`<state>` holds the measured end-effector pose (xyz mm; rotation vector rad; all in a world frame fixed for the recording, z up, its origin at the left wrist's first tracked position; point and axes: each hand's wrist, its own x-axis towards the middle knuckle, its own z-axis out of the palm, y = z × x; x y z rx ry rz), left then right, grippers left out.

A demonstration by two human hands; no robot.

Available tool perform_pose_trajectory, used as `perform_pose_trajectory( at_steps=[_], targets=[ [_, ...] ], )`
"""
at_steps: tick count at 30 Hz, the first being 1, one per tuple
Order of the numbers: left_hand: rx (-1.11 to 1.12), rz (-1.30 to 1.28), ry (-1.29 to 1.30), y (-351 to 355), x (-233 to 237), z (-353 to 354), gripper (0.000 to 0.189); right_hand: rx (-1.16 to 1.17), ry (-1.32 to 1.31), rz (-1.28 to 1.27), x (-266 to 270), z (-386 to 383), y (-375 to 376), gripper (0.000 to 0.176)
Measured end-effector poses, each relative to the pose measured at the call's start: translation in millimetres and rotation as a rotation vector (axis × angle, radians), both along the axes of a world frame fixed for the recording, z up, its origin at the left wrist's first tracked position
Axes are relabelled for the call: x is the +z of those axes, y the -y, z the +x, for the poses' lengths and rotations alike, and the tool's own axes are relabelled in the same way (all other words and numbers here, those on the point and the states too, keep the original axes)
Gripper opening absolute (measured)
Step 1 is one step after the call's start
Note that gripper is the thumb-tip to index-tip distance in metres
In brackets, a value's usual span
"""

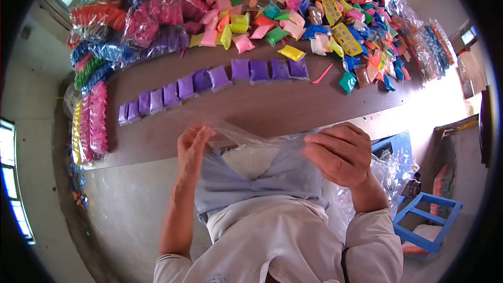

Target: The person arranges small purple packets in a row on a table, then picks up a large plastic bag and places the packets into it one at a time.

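A clear plastic bag [246,137] stretches between my two hands above my lap. My left hand [195,144] pinches one end of it, near the table's front edge. At the other end, the fingers of my right hand [340,153] are closed on the plastic. Beyond the bag, a row of purple packets [186,87] lies across the brown table [251,107], several of them side by side. A thin pink stick [322,74] lies to the right of the row, below a yellow packet [291,53].
Colourful loose packets [277,10] are heaped at the back of the table. Bagged bundles [99,15] are stacked at the left, with pink and yellow strips [98,118] nearer me. More clear plastic [390,178] and a blue frame [427,222] are at my right.
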<state>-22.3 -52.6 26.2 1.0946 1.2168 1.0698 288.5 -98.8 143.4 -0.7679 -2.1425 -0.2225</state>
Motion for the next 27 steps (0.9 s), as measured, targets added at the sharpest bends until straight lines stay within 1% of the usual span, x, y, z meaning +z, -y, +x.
perform_pose_trajectory(
  at_steps=[2, 3, 5, 9, 10, 12, 13, 15, 16, 17, 18, 19, 20, 22, 23, 24, 25, 26, 27],
  targets=[
    [0.113, 0.024, 0.122, -7.1, -7.5, -10.8, 0.023, -0.066, -0.036, 0.092, -6.9, 0.4, -1.6, 0.027],
    [0.108, 0.024, 0.123, -8.9, -7.8, -13.4, 0.023, -0.071, -0.035, 0.093, -12.8, -0.1, -2.8, 0.027],
    [0.188, 0.013, 0.322, -15.2, -5.6, -15.4, 0.014, -0.121, -0.108, 0.077, -27.8, -1.3, -8.7, 0.028],
    [0.210, 0.039, 0.343, -25.2, -4.4, -13.6, 0.010, -0.180, -0.201, 0.054, -49.5, -0.5, -14.8, 0.025],
    [0.201, 0.065, 0.330, -27.7, -9.5, -13.6, 0.010, -0.177, -0.205, 0.050, -55.8, 1.0, -15.8, 0.025],
    [0.198, 0.090, 0.313, -26.0, -11.6, -12.0, 0.010, -0.270, -0.245, -0.010, -66.9, 4.8, -17.0, 0.021],
    [0.193, 0.124, 0.277, -25.1, -11.7, -10.2, 0.010, -0.260, -0.249, -0.010, -69.4, 5.5, -19.8, 0.021],
    [0.202, 0.156, 0.232, -20.7, -11.5, -7.1, 0.009, -0.381, -0.298, -0.196, -74.9, 4.5, -22.9, 0.017],
    [0.223, 0.184, 0.194, -19.0, -12.1, -4.2, 0.010, -0.465, -0.304, -0.308, -78.5, 3.7, -21.5, 0.019],
    [0.243, 0.211, 0.158, -17.7, -13.0, -2.8, 0.012, -0.455, -0.304, -0.311, -83.2, 4.6, -21.5, 0.019],
    [0.252, 0.210, 0.156, -16.9, -15.9, -3.8, 0.012, -0.483, -0.374, -0.471, -88.7, 6.3, -21.2, 0.019],
    [0.237, 0.288, 0.081, -16.3, -20.1, -5.2, 0.015, -0.512, -0.442, -0.633, -92.2, 8.7, -21.8, 0.019],
    [0.220, 0.363, 0.006, -14.9, -21.5, -5.2, 0.019, -0.506, -0.438, -0.638, -93.8, 11.8, -22.5, 0.019],
    [0.229, 0.362, 0.017, -12.4, -22.2, -2.8, 0.022, -0.501, -0.477, -0.748, -96.3, 17.7, -23.0, 0.020],
    [0.231, 0.368, 0.031, -12.0, -20.3, -0.6, 0.026, -0.499, -0.475, -0.751, -97.4, 20.0, -24.0, 0.020],
    [0.233, 0.366, 0.030, -10.6, -17.0, 1.7, 0.026, -0.476, -0.541, -0.840, -98.4, 22.1, -25.3, 0.019],
    [0.229, 0.308, 0.066, -9.3, -12.8, 4.3, 0.027, -0.451, -0.607, -0.928, -98.6, 22.9, -26.1, 0.019],
    [0.224, 0.251, 0.103, -9.1, -10.6, 5.7, 0.027, -0.451, -0.607, -0.927, -97.1, 22.3, -26.5, 0.019],
    [0.225, 0.252, 0.104, -10.1, -11.8, 5.9, 0.027, -0.403, -0.602, -0.928, -94.3, 21.3, -26.9, 0.020]
  ],
)
